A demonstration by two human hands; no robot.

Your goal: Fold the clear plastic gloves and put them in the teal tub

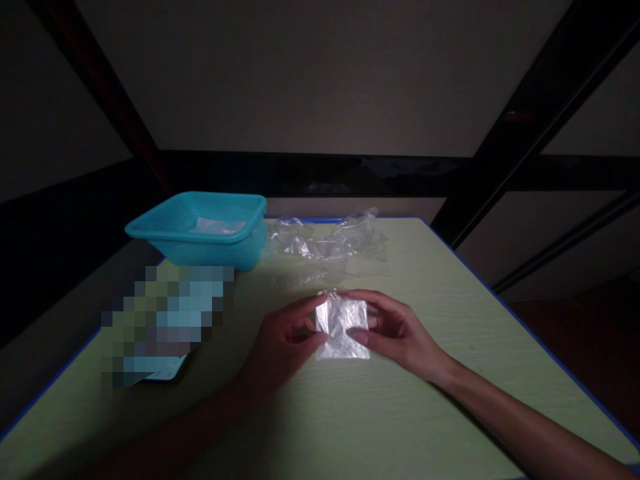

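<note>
The fingers of both hands are curved partly open, thumbs set apart from forefingers, with a packet (pixel 343 317) of shiny, silvery-looking film gripped between them. By the left hand (pixel 280 337) the packet's left edge is pinched, with the forefinger laid at the far left corner and the thumb pressed on the near left part. By the right hand (pixel 403 327) the right side is held, with the forefinger stretched along the far edge and the thumb laid across the face. The packet is roughly square, creased, and held over the middle of the table (pixel 345 420); whether the tabletop is touched by it cannot be told. Just beyond the hands, crumpled clear plastic bags (pixel 340 243) are spread towards the far edge. To their left, at the far left corner, a turquoise basin (pixel 215 253) is placed, and a pale, flat item (pixel 219 226) can be seen inside it. Nearer, on the left, a light blue object (pixel 167 369) is mostly hidden by a pixelated patch. The pale green tabletop is edged in blue. Behind it, a dull, plain wall (pixel 320 87) is crossed by a dark rail (pixel 240 175), met on the right by a slanting dark post (pixel 525 100)
</note>
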